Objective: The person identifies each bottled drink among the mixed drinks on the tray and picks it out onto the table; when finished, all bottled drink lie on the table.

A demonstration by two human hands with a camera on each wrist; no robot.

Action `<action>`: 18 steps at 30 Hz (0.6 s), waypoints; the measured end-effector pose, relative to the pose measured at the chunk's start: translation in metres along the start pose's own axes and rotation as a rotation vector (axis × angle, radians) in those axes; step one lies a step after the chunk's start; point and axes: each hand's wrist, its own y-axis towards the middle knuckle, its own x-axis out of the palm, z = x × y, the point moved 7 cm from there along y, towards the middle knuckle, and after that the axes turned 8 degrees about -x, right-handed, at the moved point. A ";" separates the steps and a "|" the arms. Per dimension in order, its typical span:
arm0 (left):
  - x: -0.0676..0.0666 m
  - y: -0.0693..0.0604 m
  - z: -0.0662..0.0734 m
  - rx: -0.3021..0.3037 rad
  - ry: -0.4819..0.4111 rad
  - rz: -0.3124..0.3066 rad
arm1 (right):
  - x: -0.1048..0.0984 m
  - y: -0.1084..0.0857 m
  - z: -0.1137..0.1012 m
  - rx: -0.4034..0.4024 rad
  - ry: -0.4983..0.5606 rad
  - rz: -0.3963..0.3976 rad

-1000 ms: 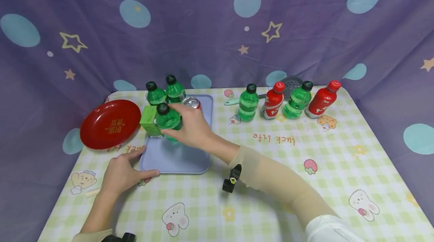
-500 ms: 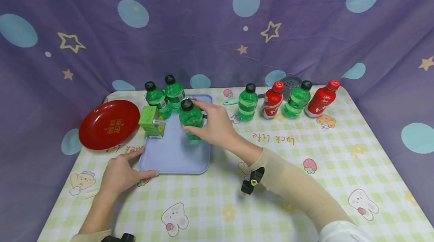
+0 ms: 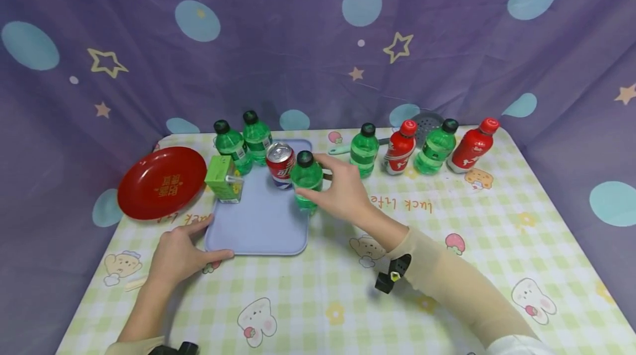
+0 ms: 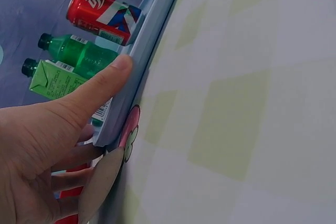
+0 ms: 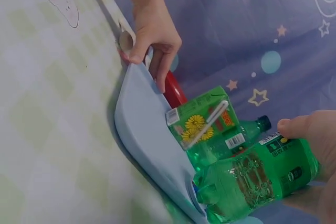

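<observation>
My right hand [image 3: 342, 189] holds a green bottle [image 3: 307, 181] upright between thumb and fingers, at the right edge of the blue tray [image 3: 263, 233]. The right wrist view shows that bottle [image 5: 257, 182] close up, its base near the tray's rim. My left hand [image 3: 178, 255] touches the tray's near left corner, thumb along the front edge; the left wrist view shows the thumb of this hand [image 4: 58, 140] against the rim. On the tray are a red can [image 3: 280, 164], a green drink box [image 3: 223, 179] and two green bottles [image 3: 238, 155] [image 3: 258, 139] behind.
A red plate [image 3: 161, 183] lies left of the tray. To the right stand two green bottles [image 3: 364, 150] [image 3: 435, 148] and two red bottles [image 3: 399, 148] [image 3: 472, 147], in a row. Behind them lies a slotted utensil [image 3: 427, 123] with a pale green handle.
My right hand has moved to the right with the green bottle, from beside the drink box to the tray's right edge, uncovering the red can. My left hand has stayed at the corner.
</observation>
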 end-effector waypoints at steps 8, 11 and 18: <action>0.000 0.000 0.000 0.009 -0.008 0.003 | -0.029 -0.018 0.017 0.057 -0.021 0.067; -0.001 0.000 0.000 0.011 -0.008 0.007 | -0.040 -0.023 0.022 0.076 -0.050 0.093; -0.001 0.000 -0.001 0.012 -0.008 0.013 | -0.060 -0.033 0.034 0.107 -0.054 0.140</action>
